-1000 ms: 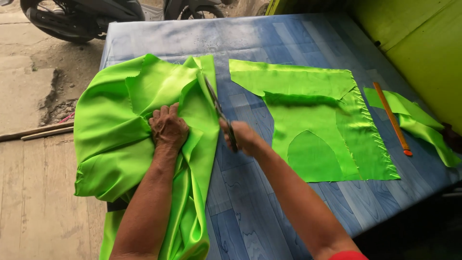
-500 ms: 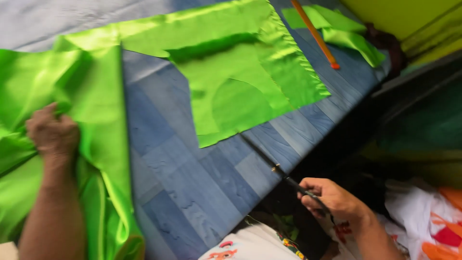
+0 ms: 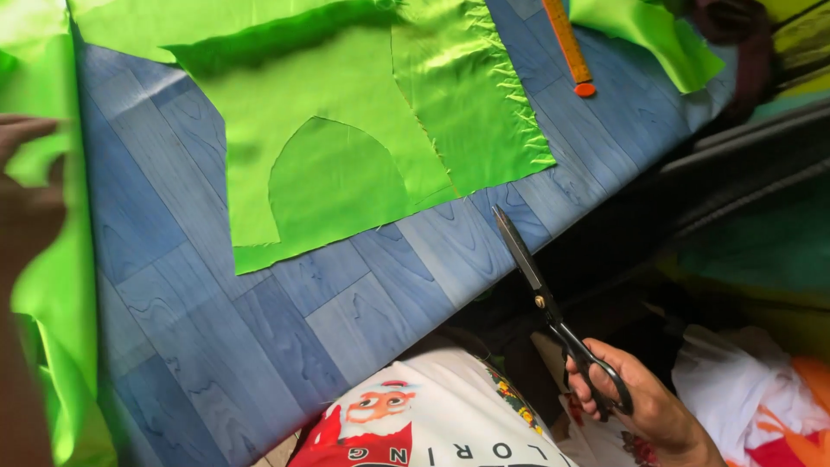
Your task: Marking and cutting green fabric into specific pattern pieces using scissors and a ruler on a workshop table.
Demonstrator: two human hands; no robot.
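We hold the scissors (image 3: 540, 298) in our right hand (image 3: 635, 402) at about four o'clock in the view, fingers through the black loops, blades closed and pointing up toward eleven o'clock over the edge of the blue wood-grain table (image 3: 259, 346). They look like heavy steel tailor's shears: rigid, sharp at the tip, best taken by the handles and never by the blades.

Our left hand (image 3: 30, 186) is at nine o'clock, blurred, resting against the folded green cloth (image 3: 52, 285); we cannot tell whether it grips the cloth or only presses on it. That satin looks light, limp and slippery, so we judge it wants a flat palm or a pinch at the folded edge. The cut green piece (image 3: 346, 164) lies flat at twelve o'clock, with an orange ruler (image 3: 566, 43) at one o'clock.

Compared with half a second ago, the scissors sit a little nearer the table edge and higher in view, the view has swung closer, and our left hand has slid to the frame's edge. A second ago the scissors were over the cloth beside our left hand.
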